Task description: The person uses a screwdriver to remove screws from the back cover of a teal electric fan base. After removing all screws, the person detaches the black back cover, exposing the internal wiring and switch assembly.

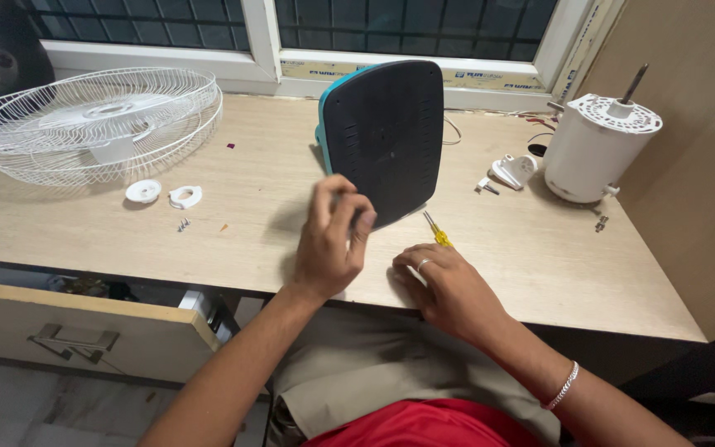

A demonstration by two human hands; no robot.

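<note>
At the front edge of the pale wooden desk (539,265), the left hand (330,240) is raised with its fingers curled and its fingertips touching the lower left corner of the black, square plastic base plate with teal rim (382,136), which stands tilted on its edge on the desk; the hand steadies the plate more than it grips it. The right hand (448,290) lies low on the desk, just right of the left one, and it holds the yellow-handled screwdriver (438,232), whose handle sticks out past the fingers toward the plate. A ring is on one finger and a silver bracelet (562,386) is on this wrist. Farther right stand the white cylindrical motor housing with a metal shaft (593,149) and a small white plastic piece (513,170) near it. Far to the left lies the white wire fan guard (93,120), and before it a white round cap (143,191) and a white ring-shaped part (185,197), with small screws (183,224) just beside them. Below the desk, on the left, a drawer (84,331) stands open.
</note>
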